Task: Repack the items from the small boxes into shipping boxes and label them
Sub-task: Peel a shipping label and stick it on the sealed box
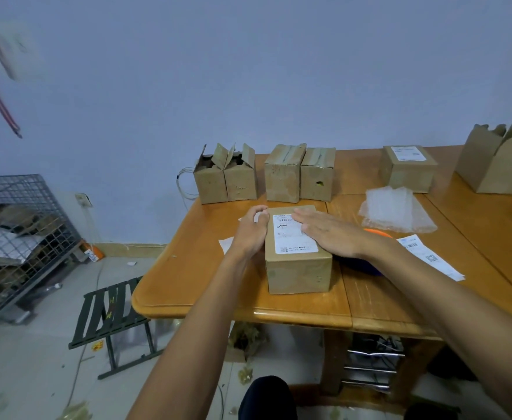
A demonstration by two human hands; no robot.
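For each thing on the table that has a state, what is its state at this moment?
front box: closed, label stuck on top.
left hand: grips the front box's left side.
right hand: flat, pressing on the label.
two back left boxes: flaps open.
two back middle boxes: closed.
back right box: closed, labelled.
far right boxes: tops open.

Dim, bluish, even light (wide-angle bending and blur toward edges)
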